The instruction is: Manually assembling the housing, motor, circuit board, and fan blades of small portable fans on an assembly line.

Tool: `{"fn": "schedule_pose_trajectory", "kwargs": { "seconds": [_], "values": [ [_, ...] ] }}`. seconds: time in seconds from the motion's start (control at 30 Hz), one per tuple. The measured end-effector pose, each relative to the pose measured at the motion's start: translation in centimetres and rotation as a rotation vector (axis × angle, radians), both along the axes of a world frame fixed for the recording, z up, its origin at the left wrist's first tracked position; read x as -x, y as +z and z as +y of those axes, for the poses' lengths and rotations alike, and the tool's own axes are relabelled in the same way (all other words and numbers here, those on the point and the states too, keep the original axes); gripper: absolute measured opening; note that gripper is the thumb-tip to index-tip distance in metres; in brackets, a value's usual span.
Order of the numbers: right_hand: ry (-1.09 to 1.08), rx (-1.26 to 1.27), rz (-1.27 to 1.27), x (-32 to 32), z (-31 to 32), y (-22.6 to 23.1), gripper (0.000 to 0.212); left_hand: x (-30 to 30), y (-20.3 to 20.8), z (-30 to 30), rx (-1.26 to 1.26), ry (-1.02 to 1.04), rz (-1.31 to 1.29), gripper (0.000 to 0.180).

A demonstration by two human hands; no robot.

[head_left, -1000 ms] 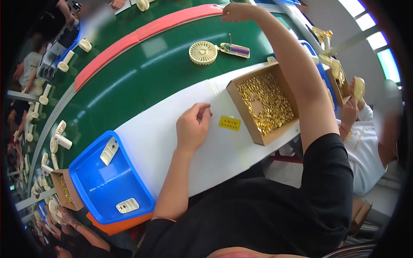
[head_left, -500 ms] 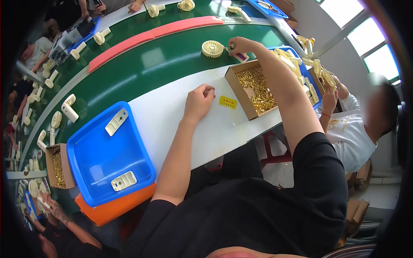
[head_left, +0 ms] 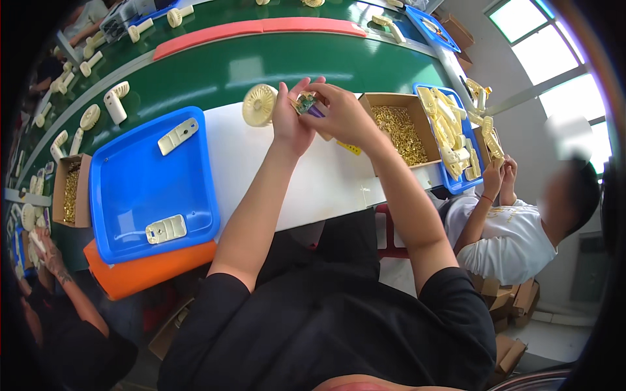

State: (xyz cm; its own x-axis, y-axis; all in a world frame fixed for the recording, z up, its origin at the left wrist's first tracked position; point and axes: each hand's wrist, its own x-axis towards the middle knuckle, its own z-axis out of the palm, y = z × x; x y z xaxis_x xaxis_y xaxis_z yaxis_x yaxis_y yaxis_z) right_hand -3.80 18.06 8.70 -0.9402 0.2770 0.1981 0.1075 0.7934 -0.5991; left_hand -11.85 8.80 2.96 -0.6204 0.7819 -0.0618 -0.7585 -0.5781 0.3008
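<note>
- In head view, from my far place, I see one round cream plastic fan (head_left: 259, 105) beside the left hand (head_left: 291, 124), which hides its neck; how firmly this hand grips, I cannot tell.
- The right hand (head_left: 344, 116) pinches the fan at one purple battery (head_left: 317, 111), beside one green circuit board (head_left: 306, 102).
- One yellow card (head_left: 350, 148) is partly covered.
- Blue plastic tray (head_left: 153, 186): two cream plastic shells (head_left: 177, 136).
</note>
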Motion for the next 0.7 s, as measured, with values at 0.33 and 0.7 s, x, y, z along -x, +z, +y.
{"fn": "schedule_pose_trajectory", "kwargs": {
  "seconds": [0.33, 0.7],
  "values": [
    [-0.12, 0.733, 0.521, -3.0, -2.7, -6.6, 0.023, -0.2, -0.8, -0.8, 0.306, 0.209, 0.448, 0.049],
    [-0.056, 0.234, 0.621, -3.4, -2.7, -4.2, 0.018, -0.2, -0.9, -1.2, 0.435, 0.264, 0.544, 0.049]
  ]
}}
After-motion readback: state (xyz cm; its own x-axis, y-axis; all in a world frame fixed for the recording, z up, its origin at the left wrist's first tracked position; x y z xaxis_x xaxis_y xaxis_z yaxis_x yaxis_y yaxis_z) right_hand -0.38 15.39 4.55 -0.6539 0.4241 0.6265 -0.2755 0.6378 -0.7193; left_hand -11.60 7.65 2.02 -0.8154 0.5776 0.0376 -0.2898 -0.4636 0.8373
